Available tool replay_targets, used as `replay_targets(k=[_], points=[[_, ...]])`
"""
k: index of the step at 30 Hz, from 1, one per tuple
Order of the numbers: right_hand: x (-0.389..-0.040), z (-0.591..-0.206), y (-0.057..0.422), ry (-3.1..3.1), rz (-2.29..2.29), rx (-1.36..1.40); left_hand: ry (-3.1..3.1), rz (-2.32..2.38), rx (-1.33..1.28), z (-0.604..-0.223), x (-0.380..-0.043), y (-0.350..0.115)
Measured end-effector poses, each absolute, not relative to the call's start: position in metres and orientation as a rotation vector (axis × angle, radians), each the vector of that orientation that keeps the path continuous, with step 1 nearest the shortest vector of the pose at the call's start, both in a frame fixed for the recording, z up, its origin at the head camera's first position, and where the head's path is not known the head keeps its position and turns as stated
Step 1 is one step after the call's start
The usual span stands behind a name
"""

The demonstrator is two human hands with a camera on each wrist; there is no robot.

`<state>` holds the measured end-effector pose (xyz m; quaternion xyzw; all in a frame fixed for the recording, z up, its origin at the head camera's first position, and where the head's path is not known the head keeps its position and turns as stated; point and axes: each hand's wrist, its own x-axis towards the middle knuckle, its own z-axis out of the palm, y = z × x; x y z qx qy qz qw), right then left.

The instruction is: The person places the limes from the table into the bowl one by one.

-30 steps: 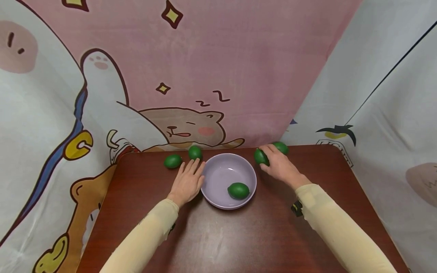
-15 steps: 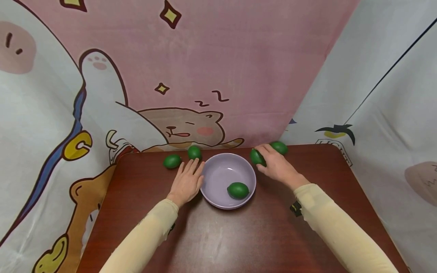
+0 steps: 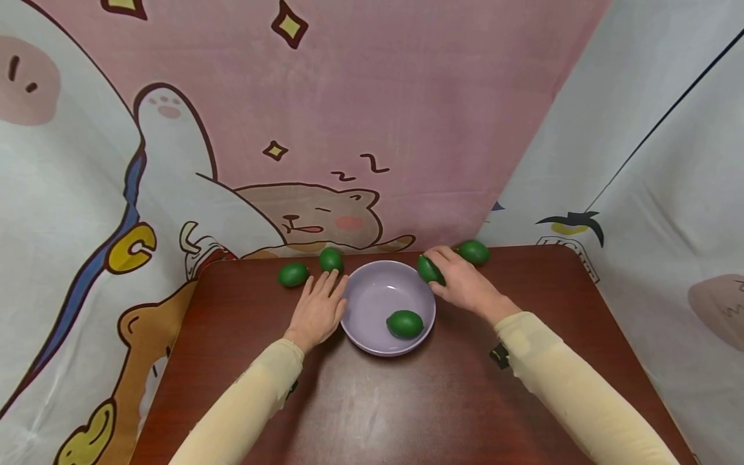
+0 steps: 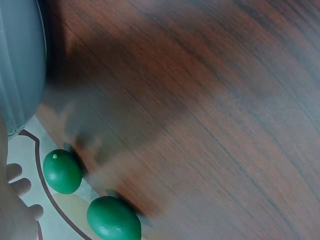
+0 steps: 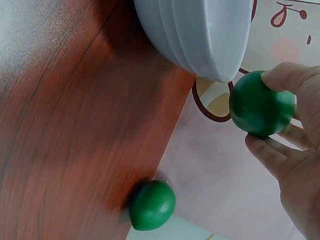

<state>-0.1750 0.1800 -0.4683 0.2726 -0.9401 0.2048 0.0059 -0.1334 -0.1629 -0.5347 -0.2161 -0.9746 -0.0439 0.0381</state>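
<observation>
A lavender bowl [image 3: 363,323] stands mid-table with one green lime [image 3: 405,324] inside. My right hand [image 3: 465,284] grips another lime [image 5: 261,104] between thumb and fingers, raised close to the bowl's right rim in the head view. My left hand [image 3: 318,309] rests at the bowl's left side with its fingers straight and holds nothing. Just beyond its fingertips, two limes lie on the table: a left one [image 3: 293,275] and one further back [image 3: 331,259]. Behind my right hand lies one more lime [image 3: 473,252], also seen low in the right wrist view.
The brown wooden table [image 3: 378,413] ends at a back edge close behind the limes. A printed cloth [image 3: 407,116] with cartoon animals hangs behind it, and pale cloth [image 3: 668,213] hangs on the right side.
My right hand has carried its lime leftward, from near the back right lime to the bowl's right rim. My left hand and the bowl stay put.
</observation>
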Motion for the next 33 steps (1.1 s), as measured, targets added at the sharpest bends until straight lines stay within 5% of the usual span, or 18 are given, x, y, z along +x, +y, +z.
replay_targets(k=[33], points=[[-0.168,-0.472,0.153,-2.919,0.63,0.987,-2.995,-0.113,-0.659,-0.537,-0.135,-0.163]])
